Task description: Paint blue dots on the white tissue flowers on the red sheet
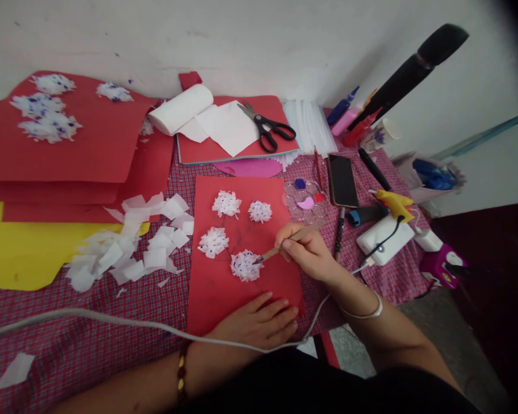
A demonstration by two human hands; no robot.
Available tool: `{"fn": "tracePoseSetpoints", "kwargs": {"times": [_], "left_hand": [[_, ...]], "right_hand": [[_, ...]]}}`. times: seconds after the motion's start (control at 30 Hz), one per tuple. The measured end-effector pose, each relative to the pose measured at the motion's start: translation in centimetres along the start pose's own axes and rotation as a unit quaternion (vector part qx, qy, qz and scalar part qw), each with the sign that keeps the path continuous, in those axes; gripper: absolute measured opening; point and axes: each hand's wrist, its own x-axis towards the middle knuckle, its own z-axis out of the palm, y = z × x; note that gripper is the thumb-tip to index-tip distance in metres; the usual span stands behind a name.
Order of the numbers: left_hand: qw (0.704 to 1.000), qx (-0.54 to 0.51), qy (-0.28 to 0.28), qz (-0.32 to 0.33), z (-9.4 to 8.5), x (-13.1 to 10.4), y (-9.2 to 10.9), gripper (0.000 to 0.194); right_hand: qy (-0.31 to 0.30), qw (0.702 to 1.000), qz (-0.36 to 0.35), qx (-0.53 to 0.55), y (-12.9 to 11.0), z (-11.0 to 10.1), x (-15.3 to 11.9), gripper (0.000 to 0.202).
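Red card sheet [242, 282] pinned flat by spread left hand [259, 322]; right hand [308, 253] fingers pinching slim wooden brush [291, 241], dabbing white tissue-paper flower [246, 265].

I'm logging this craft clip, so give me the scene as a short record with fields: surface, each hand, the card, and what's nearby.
surface: checked cloth on a table
right hand: holds a brush, tip at the lower right paper flower
left hand: flat on the bottom edge of the red card
red card: four white paper flowers with blue dots
left of card: pile of white paper scraps
right of card: palette, phone, glue gun
behind card: scissors on red sheets
front: white cable across the cloth
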Motion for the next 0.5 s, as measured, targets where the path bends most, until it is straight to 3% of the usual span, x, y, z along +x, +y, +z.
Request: {"fn": "tracePoseSetpoints", "kwargs": {"times": [0.5], "left_hand": [[1.0,0.0,0.008,-0.013,0.1,-0.05,0.21,0.035]], "right_hand": [[-0.034,0.998,-0.04,-0.027,-0.46,0.59,0.09,0.018]]}}
